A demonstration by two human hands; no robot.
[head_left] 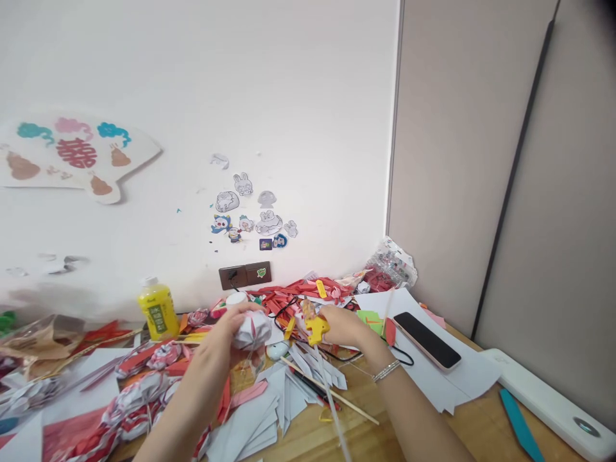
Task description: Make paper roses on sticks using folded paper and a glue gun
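My left hand (226, 333) is closed round a white paper ball with red streaks (253, 330), held above the cluttered table. To its right, my right hand (339, 326) grips a small yellow glue gun (316, 328), whose nozzle area is near a thin translucent stick (334, 407) slanting down toward the table's front. Beneath and between the hands lie folded white paper strips (289, 391), a wooden stick (353, 408) and dark pens (308, 384). A pale blue round object (278, 350) sits just under the paper ball.
A yellow bottle (158, 311) stands at the back left. Red and white paper pieces (139, 398) cover the left side. On the right, a phone (427, 340) rests on white sheets (462, 388), beside a white device (553, 404) and a teal strip (520, 423).
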